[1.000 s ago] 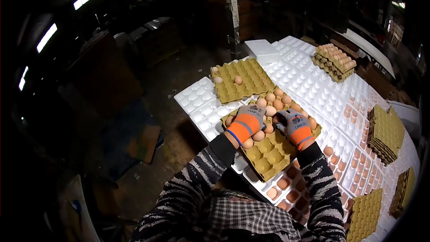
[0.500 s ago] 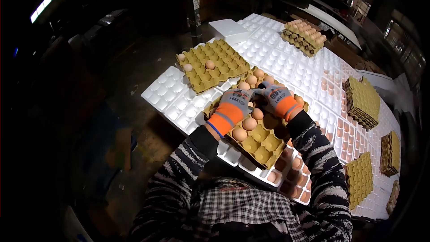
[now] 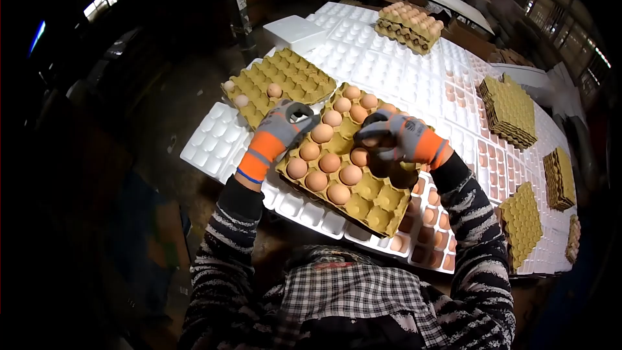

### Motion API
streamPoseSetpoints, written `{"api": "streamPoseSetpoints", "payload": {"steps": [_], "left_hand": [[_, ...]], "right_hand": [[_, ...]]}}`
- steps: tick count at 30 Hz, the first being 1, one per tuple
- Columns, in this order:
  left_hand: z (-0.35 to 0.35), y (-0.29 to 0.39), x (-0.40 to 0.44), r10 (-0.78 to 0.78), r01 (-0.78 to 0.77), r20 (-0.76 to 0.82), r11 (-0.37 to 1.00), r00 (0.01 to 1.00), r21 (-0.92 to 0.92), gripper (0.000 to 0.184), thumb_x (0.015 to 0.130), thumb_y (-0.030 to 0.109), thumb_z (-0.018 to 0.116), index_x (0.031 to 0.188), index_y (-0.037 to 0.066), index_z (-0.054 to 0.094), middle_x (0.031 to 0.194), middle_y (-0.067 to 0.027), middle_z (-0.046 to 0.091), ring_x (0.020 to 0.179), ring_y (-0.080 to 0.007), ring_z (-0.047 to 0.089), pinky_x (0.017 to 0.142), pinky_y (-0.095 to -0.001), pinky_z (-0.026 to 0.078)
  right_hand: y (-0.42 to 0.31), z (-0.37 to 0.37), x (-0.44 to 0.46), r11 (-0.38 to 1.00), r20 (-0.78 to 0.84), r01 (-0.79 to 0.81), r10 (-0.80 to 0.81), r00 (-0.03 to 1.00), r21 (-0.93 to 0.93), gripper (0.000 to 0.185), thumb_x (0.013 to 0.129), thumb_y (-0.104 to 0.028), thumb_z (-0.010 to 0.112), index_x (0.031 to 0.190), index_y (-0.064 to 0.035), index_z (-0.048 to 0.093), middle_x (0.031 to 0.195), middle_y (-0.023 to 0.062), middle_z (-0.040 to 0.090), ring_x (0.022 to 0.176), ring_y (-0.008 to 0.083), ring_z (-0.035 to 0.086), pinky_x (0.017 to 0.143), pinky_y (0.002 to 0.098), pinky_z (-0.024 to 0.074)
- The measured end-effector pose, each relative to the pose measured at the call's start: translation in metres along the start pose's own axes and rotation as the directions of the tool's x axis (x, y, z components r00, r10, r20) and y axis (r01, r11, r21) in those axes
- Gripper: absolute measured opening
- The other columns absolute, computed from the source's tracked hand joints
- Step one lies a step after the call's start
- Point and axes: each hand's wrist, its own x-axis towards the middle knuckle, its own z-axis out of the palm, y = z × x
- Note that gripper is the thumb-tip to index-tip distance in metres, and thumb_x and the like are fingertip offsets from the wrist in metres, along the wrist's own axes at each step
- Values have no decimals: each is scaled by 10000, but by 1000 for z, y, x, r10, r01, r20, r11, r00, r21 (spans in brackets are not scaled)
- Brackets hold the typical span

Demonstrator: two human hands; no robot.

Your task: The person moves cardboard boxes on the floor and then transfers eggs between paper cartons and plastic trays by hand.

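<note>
- Left hand [image 3: 283,126], in a grey-and-orange knit glove: thumb and fingers curved with a gap between them, beside a smooth light-brown oval egg [image 3: 322,133].
- Right hand [image 3: 400,136], gloved alike: fingers bent low over more eggs; cannot tell whether it grips 1.
- Below and between both hands: an olive-yellow moulded-pulp egg tray [image 3: 382,210], partly filled, its bare cups nearest the wearer.
- Just beyond the left hand: a 2nd olive-yellow pulp tray [image 3: 295,74] bearing 3 eggs.
- Beyond the right hand: white moulded cupped sheets [image 3: 414,84].
</note>
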Motion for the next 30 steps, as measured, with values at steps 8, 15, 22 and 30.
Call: {"api": "streamPoseSetpoints", "payload": {"steps": [8,15,22,30], "left_hand": [[20,13,17,-12,-14,52,882,999,471,597,747,510,761,1151,80,676,1020,-152,720,906,-314,682,829,-409,523],[12,20,46,5,-5,10,1000,1000,-5,240,886,198,618,1086,114,722,999,-110,715,847,-229,675,771,-346,527],[40,33,58,2,-21,32,782,999,623,477,740,477,791,970,67,710,1015,-134,645,942,-322,637,824,-413,501],[88,135,53,368,-391,183,913,912,113,382,750,183,821,1052,-10,689,1092,-103,643,964,-207,632,845,-337,509]], "right_hand": [[-27,19,8,912,132,26,31,991,-410,318,800,-128,687,1094,-251,701,1102,70,558,924,259,661,675,395,550],[1,7,-67,798,-283,-42,261,923,601,507,802,-207,785,1272,-82,641,1183,71,635,1013,184,634,856,313,522],[46,37,-261,326,-192,-122,776,601,937,449,953,-330,654,1269,-14,618,930,61,692,784,106,634,682,241,520],[111,16,-398,274,-392,-960,891,230,61,458,798,-371,767,1222,-214,696,1209,93,645,1077,310,647,901,403,537]]}}
